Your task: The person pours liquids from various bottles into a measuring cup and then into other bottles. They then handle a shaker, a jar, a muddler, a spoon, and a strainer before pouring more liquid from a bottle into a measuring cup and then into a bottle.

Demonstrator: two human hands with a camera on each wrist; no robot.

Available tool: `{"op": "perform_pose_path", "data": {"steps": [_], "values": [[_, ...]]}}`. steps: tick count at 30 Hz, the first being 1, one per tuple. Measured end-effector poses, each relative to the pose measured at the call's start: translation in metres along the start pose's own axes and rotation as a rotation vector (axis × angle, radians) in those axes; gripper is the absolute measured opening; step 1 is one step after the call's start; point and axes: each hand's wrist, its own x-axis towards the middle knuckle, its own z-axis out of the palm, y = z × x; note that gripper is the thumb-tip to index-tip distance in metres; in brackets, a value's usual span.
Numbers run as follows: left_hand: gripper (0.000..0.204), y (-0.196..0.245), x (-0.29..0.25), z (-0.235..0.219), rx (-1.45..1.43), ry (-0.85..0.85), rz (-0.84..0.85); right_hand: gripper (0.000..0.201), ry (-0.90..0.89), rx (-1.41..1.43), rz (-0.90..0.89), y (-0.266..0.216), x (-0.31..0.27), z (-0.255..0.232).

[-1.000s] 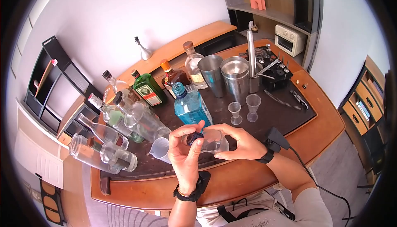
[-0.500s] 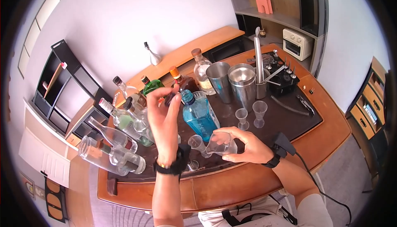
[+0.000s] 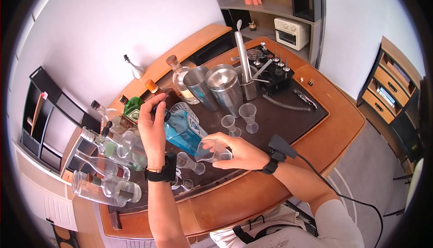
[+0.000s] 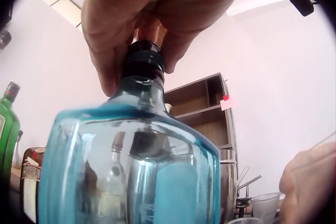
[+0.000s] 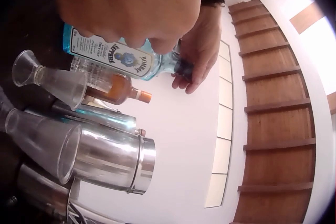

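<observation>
My left hand pinches the dark cap at the neck of a blue glass gin bottle. In the left wrist view the cap sits on top of the neck, thumb and fingers around it. The bottle stands upright on the dark mat, its label showing in the right wrist view. My right hand holds a small clear measuring cup just in front of the bottle, with thumb and fingers around its side. Beneath that cup, a clear double-ended jigger stands close by.
Several glass bottles crowd the left side. Metal shaker tins stand behind, with two clear jiggers before them. A black tool stand and a corkscrew lie right. A cable trails from my right wrist.
My left hand has carried the dark cap from beside the measuring cup up and over to the blue bottle's neck. The right hand keeps the cup, now lower and closer to the bottle.
</observation>
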Motion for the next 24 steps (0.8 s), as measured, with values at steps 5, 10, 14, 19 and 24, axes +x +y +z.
{"op": "perform_pose_path", "data": {"steps": [5,10,14,19,24], "values": [[0.025,0.000,-0.004,0.001,0.086,-0.001,0.051,0.063,-0.041,0.041,0.083,0.028,0.001,0.000],[0.030,0.004,-0.006,0.000,0.151,-0.043,0.066,0.062,-0.053,-0.003,0.097,0.038,0.003,0.000],[0.034,-0.006,-0.007,0.001,0.085,-0.051,0.078,0.062,-0.050,-0.001,0.137,0.046,0.004,0.000],[0.049,-0.005,-0.010,0.002,0.084,-0.044,0.064,0.062,-0.034,0.074,0.126,0.052,0.005,-0.001],[0.068,0.022,-0.022,0.004,0.251,0.100,0.119,0.062,-0.043,0.101,0.108,0.058,0.007,-0.001]]}}
